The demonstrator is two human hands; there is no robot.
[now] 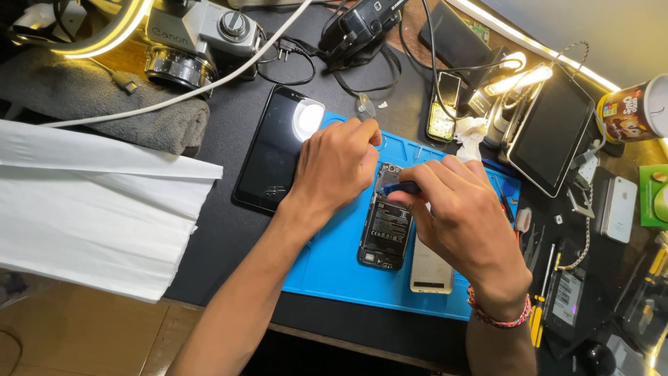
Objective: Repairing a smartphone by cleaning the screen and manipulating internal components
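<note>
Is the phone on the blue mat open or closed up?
Open. The phone lies on the blue mat with its back cover off, so its black battery and inner parts show. A pale cover lies beside it.

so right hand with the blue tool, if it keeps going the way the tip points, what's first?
The right hand holds a blue tool pointing left at the top of the opened phone. Straight on, it would likely meet the left hand pressing there; depth is unclear.
</note>
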